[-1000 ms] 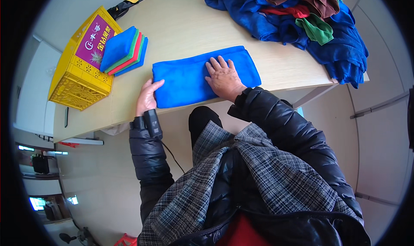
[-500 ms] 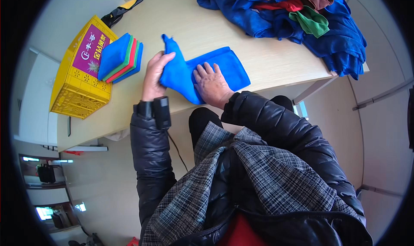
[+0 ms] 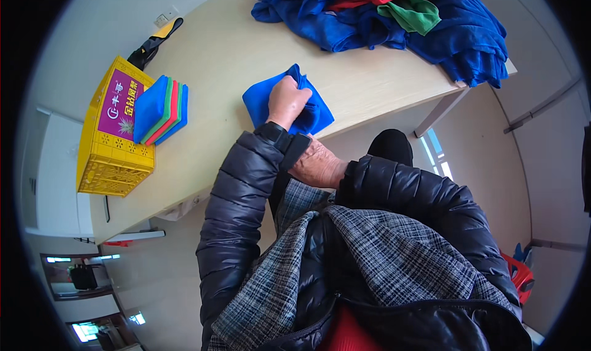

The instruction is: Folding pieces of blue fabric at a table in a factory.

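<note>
A blue cloth [image 3: 261,100], partly folded over itself, lies near the table's front edge. My left hand [image 3: 287,100] is closed on the cloth's turned-over layer, knuckles up, above its middle. Below it my right hand [image 3: 317,163] sits at the near edge of the cloth. My left wrist, with a black band and a small black device [image 3: 296,151], crosses in front of the right hand, so its fingers are hidden and I cannot tell whether they hold the cloth.
To the left, folded blue, green and red cloths [image 3: 152,112] lean stacked against a yellow plastic crate [image 3: 117,169]. A loose heap of mostly blue cloths [image 3: 369,28] covers the far right of the table [image 3: 209,80]. A black and yellow strap-like item [image 3: 151,46] lies behind the crate.
My left hand has moved right, carrying the raised blue part over the flat part. My right hand has left the cloth's top and drawn down to its near edge. The view has shifted slightly.
</note>
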The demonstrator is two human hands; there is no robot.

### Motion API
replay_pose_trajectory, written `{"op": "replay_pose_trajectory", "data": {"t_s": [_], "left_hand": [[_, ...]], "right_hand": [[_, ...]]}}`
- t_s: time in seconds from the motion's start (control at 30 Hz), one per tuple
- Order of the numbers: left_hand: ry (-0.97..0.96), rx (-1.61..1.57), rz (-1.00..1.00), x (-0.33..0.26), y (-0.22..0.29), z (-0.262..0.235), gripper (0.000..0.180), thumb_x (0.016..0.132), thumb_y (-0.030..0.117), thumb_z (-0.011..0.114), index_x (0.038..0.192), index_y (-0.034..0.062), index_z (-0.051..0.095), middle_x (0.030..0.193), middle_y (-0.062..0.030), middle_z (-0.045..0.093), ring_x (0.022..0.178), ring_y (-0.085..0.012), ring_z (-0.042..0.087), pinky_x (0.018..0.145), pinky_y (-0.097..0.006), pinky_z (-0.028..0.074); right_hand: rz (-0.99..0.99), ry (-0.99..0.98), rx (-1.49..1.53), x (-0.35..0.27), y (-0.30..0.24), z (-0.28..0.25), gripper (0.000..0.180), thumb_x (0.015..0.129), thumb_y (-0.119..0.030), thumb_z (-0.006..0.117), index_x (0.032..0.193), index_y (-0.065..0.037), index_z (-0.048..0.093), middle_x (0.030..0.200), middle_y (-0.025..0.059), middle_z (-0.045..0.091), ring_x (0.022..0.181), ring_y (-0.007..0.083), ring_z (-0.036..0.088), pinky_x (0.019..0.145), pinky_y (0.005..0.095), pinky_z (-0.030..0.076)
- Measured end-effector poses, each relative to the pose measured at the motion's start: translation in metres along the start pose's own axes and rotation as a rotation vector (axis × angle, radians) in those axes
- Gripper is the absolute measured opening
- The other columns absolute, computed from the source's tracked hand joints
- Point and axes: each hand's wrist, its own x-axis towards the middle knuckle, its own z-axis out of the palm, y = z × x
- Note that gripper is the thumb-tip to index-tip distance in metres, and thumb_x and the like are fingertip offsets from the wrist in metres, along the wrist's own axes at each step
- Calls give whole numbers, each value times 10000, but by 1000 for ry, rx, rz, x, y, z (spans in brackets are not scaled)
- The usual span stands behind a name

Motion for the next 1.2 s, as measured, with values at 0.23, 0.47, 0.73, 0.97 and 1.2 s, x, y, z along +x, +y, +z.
{"op": "replay_pose_trajectory", "data": {"t_s": [0.23, 0.47, 0.73, 0.97, 1.2], "left_hand": [[-152, -432, -201, -28, 20, -28, 278, 906, 261, 720, 863, 22, 583, 721, -59, 620, 598, -177, 613, 570, -322, 512], [224, 75, 403, -83, -41, -48, 326, 1026, 264, 552, 1229, 14, 606, 1263, -195, 622, 1189, -377, 583, 1045, -456, 453], [3, 227, 363, -97, -68, -42, 522, 1065, 384, 413, 1503, 101, 441, 1601, -147, 331, 1505, -350, 230, 1221, -444, 200], [10, 478, 315, -103, -55, -38, 594, 1015, 422, 505, 1526, 139, 399, 1605, -135, 320, 1488, -385, 244, 1190, -573, 216], [23, 550, 302, -106, -58, -38, 631, 998, 427, 532, 1530, 122, 383, 1608, -156, 301, 1487, -399, 236, 1183, -602, 207]], "right_hand": [[103, -174, 99, -4, 6, -1, 519, 877, -254, 604, 1354, -54, 556, 1366, 122, 553, 1307, 304, 478, 1144, 470, 313], [39, 92, 62, -10, 9, 7, 558, 818, -216, 674, 1337, -45, 554, 1364, 129, 551, 1330, 321, 462, 1142, 469, 327], [-42, 116, 58, -12, 7, -6, 615, 781, -212, 741, 1339, -42, 547, 1365, 143, 549, 1340, 342, 455, 1146, 494, 328], [270, -387, 539, 0, 10, -77, 555, 850, -191, 707, 1355, -33, 539, 1398, 182, 526, 1380, 347, 424, 1174, 498, 296], [302, 155, 98, 40, 45, -21, 538, 997, -368, 533, 1427, -46, 502, 1502, 177, 458, 1446, 359, 354, 1181, 490, 277]]}}
